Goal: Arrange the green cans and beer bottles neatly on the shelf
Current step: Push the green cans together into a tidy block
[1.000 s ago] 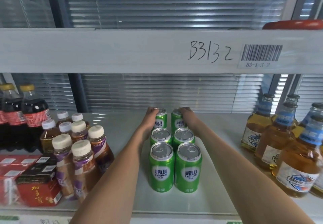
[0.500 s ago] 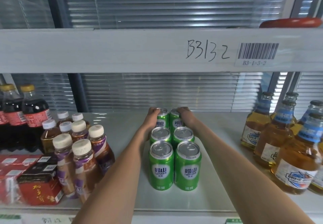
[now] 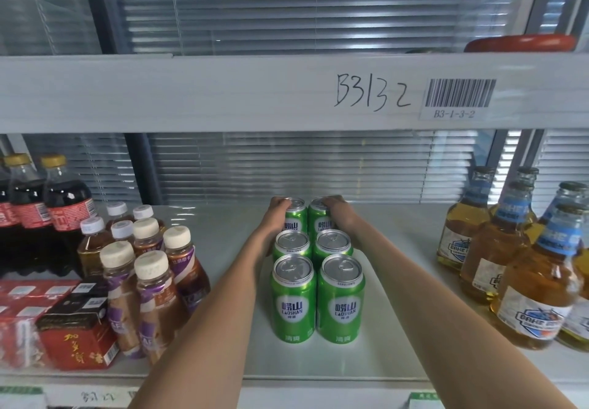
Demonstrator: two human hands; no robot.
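Several green cans (image 3: 317, 300) stand in two columns on the white shelf (image 3: 398, 329), in the middle. My left hand (image 3: 274, 214) grips the rear left can (image 3: 294, 220) from its left side. My right hand (image 3: 338, 209) grips the rear right can (image 3: 320, 222) from its right side, fingers curled over the top. The two rear cans touch each other. Several amber beer bottles (image 3: 522, 255) with blue neck labels stand in a loose cluster at the right end of the shelf.
Tea bottles with cream caps (image 3: 146, 284) crowd the left, dark cola bottles (image 3: 41, 214) behind them, red boxes (image 3: 76, 341) at the front left. The upper shelf beam (image 3: 223, 89) marked B3132 hangs low overhead. Window blinds close the back.
The two rear cans have been pressed together; the gap between them has closed. Both hands stay on them.
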